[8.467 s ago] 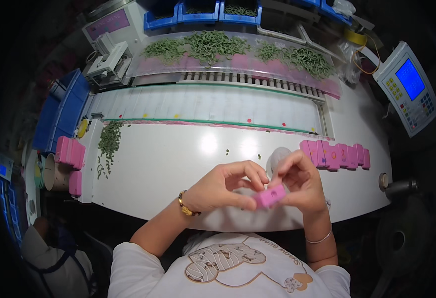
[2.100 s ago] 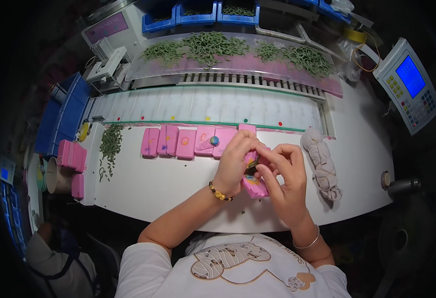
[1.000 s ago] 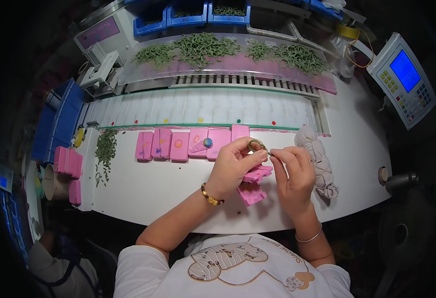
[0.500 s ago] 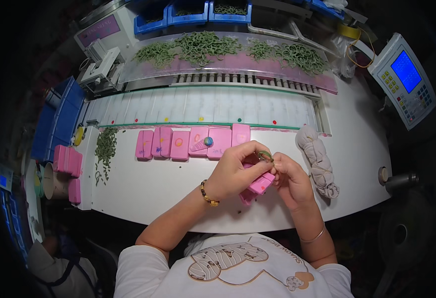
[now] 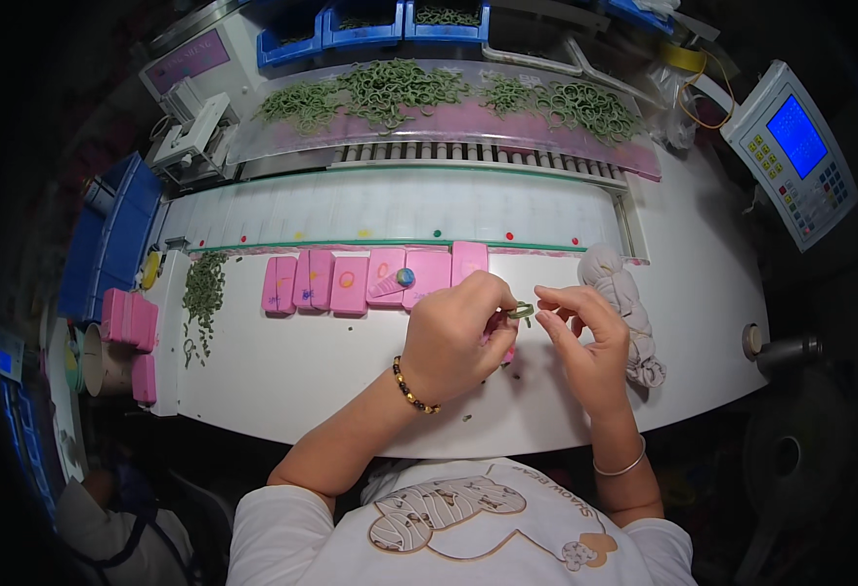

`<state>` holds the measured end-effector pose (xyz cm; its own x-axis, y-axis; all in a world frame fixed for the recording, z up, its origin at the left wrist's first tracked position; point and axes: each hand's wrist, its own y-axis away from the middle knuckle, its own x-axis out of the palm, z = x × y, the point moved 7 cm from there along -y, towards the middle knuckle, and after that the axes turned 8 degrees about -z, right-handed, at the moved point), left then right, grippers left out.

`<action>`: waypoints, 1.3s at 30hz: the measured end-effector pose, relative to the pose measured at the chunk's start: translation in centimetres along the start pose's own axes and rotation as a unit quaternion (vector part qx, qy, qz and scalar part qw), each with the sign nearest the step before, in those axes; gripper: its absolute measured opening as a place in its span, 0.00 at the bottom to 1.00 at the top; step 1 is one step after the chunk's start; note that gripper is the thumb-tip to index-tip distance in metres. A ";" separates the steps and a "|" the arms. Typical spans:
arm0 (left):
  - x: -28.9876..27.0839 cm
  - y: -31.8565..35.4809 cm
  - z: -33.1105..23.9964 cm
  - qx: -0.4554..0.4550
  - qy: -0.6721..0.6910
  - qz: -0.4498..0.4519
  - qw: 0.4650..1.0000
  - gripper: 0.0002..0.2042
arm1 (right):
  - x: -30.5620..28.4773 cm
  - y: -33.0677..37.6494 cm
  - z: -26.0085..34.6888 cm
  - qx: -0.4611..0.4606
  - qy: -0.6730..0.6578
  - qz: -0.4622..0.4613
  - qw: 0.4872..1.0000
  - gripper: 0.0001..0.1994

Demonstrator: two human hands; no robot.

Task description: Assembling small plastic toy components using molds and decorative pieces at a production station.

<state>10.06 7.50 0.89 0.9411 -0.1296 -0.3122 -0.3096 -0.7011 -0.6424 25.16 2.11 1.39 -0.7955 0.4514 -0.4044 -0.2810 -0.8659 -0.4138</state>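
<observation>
Where left hand (image 5: 453, 327) pinches, green ring (image 5: 521, 312), rounded

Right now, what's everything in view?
table: one, white, centre
ring: one, green, in left fingers
part-hidden block: uncounted, pink, by left fingers
row blocks: about six, pink, table centre
cloth: one, pale, table right
bits: uncounted, green, table left
strip: one, whitish, behind row blocks
loose rings: uncounted, green, on clear tray
bins: at least three, blue, top
left blocks: several, pink, far left
control panel: one, white, right
co-worker's shirt: one, white, lower left
left fingers: one set, closed on ring
right fingers: one set, apart, near ring
</observation>
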 end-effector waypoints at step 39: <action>1.7 1.1 1.4 -0.150 0.131 0.078 0.977 0.06 | 0.9 0.3 0.4 -0.022 -0.105 -0.023 0.994 0.03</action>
<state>11.11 7.46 -1.33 0.9001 -0.3992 -0.1745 -0.4357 -0.8272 -0.3550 24.13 2.19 1.26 -0.8781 0.4312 -0.2075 -0.2993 -0.8333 -0.4648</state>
